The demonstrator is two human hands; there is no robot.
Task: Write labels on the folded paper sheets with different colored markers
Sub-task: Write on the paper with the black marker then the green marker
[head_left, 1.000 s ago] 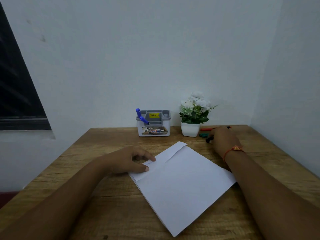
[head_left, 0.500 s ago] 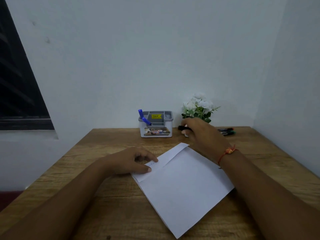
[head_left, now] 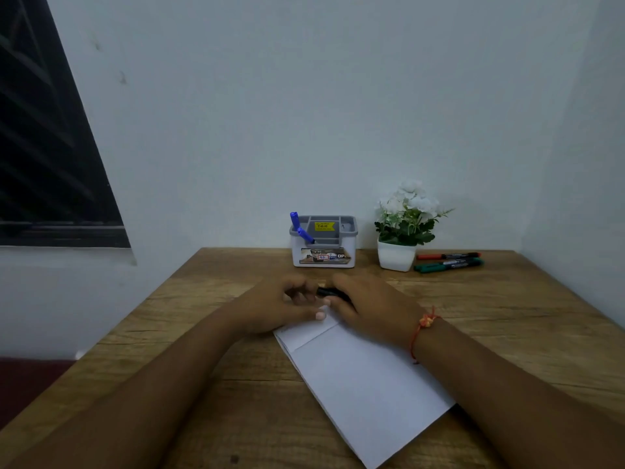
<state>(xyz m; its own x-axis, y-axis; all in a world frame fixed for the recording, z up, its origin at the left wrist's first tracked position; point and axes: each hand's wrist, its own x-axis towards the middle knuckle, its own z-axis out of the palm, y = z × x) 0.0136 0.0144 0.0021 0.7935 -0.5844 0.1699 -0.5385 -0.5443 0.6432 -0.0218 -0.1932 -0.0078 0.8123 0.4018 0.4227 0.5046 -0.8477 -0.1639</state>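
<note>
Both hands meet above the far corner of the folded paper sheet (head_left: 365, 380), which lies at an angle on the wooden worktop (head_left: 507, 319). The right hand (head_left: 370, 304) is closed around a black marker (head_left: 329, 292); the left hand (head_left: 280, 306) has its fingers curled at the marker's end (contact unclear). A red marker (head_left: 448, 256) and green marker (head_left: 448, 265) lie beside the potted plant (head_left: 404, 228).

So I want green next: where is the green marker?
Head view, far right of the wooden table: the green marker lies beside the white flowerpot, just before the red marker.
</note>
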